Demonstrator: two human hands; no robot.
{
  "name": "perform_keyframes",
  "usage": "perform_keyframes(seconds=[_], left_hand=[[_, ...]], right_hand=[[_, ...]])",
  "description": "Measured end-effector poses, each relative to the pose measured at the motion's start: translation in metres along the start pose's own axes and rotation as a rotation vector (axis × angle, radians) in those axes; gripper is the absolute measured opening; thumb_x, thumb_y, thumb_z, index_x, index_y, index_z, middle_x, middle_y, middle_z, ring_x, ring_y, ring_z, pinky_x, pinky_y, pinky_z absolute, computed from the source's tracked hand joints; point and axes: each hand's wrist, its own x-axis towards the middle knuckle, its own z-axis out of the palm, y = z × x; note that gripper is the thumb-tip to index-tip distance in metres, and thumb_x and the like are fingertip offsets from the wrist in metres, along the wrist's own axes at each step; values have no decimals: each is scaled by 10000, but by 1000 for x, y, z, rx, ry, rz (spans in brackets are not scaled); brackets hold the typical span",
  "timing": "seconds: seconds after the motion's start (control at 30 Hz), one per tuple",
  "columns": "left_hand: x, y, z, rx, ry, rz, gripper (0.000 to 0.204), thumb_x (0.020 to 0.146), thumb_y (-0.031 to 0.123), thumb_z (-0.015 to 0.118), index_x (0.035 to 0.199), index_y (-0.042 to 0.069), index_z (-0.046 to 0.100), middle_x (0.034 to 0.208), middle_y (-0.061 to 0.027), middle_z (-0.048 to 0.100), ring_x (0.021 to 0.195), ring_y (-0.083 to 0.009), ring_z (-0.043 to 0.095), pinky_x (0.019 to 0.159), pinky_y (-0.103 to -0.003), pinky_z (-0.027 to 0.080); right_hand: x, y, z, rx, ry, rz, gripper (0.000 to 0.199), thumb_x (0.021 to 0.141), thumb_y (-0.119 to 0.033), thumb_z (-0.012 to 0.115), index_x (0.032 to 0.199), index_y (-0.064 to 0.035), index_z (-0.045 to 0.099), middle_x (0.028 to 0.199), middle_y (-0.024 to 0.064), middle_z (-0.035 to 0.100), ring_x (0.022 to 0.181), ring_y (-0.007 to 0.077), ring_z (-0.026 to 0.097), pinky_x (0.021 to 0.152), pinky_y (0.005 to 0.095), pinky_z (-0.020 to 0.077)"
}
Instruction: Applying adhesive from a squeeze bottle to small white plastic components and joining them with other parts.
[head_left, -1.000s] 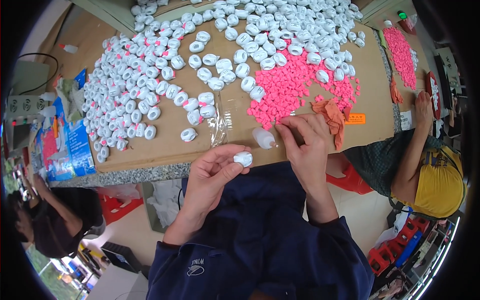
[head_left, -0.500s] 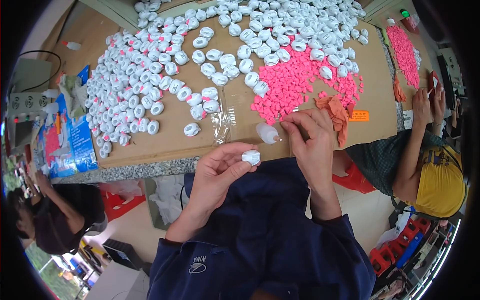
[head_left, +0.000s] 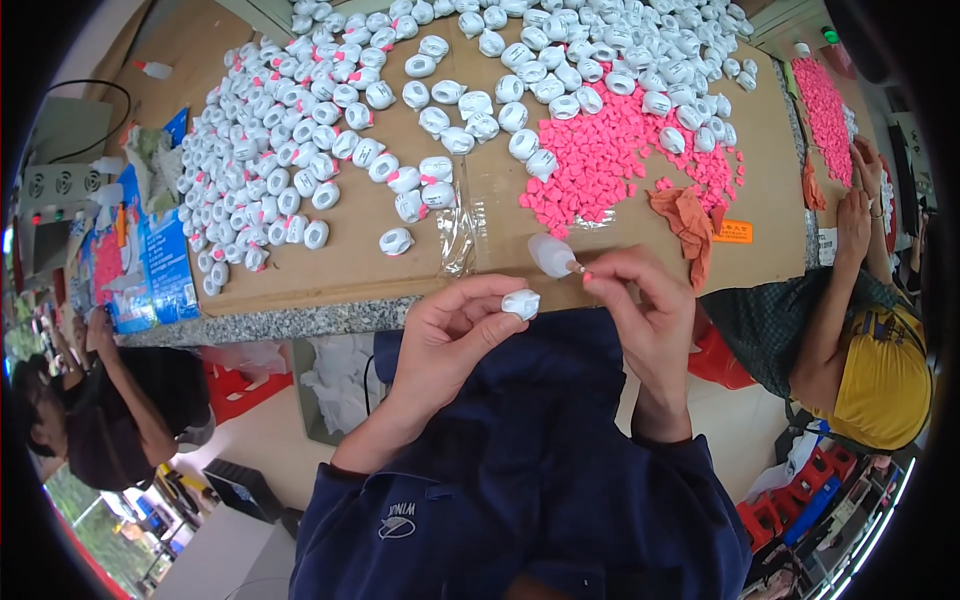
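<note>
My left hand (head_left: 452, 338) is closed around a small white rounded plastic part (head_left: 520, 303), held between thumb and fingers just over the table's front edge. To its right, my right hand (head_left: 648, 315) pinches a tiny pink piece (head_left: 587, 277) at the fingertips. That piece is against or very close to the nozzle of a translucent squeeze bottle (head_left: 550, 256), which lies tilted on the cardboard. Beyond the bottle spreads a heap of pink pieces (head_left: 590, 155). White parts (head_left: 270, 150) cover the left of the table, several with pink bits showing on them.
More white parts (head_left: 640, 40) are heaped at the back. A crumpled orange cloth (head_left: 684, 228) and an orange label (head_left: 733, 231) lie to the right. Co-workers sit on both sides, one in a yellow top (head_left: 880, 370). A granite edge (head_left: 290, 324) borders the cardboard.
My right hand has brought a pink piece from the heap's near edge to the bottle's nozzle. My left hand still holds the white part, now turned slightly. The whole view has shifted a little.
</note>
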Motion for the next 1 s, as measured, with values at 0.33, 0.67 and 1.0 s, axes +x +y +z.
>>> perform_keyframes(seconds=[0.33,0.67,1.0], left_hand=[[1,-7,6,245,-85,103,248,822,-73,571,1069,-68,555,1022,-125,614,955,-163,596,851,-279,485],[5,-6,7,371,-66,253,227,799,-79,597,1024,-48,598,1021,-145,607,921,-181,607,799,-264,503],[7,-8,5,621,-67,439,206,759,-64,646,960,-18,641,988,-149,620,878,-186,614,736,-257,510]], right_hand=[[-9,-5,1,215,-264,240,178,728,9,702,840,4,564,745,19,617,633,61,557,574,178,422],[-8,3,10,188,-128,28,141,654,0,728,775,-2,655,738,55,620,719,136,549,604,238,420],[-16,4,20,108,-31,-54,126,664,22,703,769,0,637,742,74,626,719,185,558,659,279,442]])
